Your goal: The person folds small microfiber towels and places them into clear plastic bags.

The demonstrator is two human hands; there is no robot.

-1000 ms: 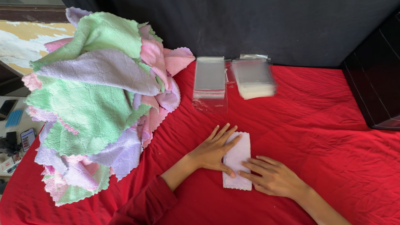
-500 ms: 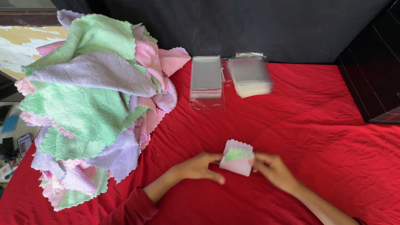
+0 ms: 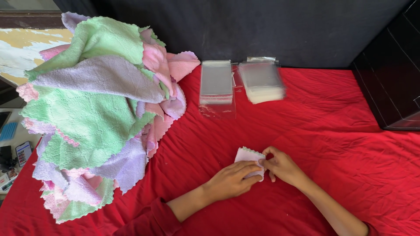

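Clutter: at the far left edge we see small items [image 3: 13, 148] on a lower surface, too small to name.
Pile: a heap of green, lilac and pink cloths [image 3: 100, 113] covers the left of the red bench [image 3: 341, 131].
Bags: two stacks of clear bags [image 3: 216, 82] and [image 3: 262, 81] lie at the back, well apart from our hands.
Left hand: our left hand [image 3: 231, 179] presses flat on the cloth, fingers spread over it, not clenched.
Cloth: the small folded pink cloth [image 3: 246, 156] lies on the bench between our hands, near the front.
Right hand: our right hand [image 3: 282, 165] pinches the cloth's right edge in its grip.
Handling: we judge it light, soft and floppy; it would likely unfold unless held at the folded edge.
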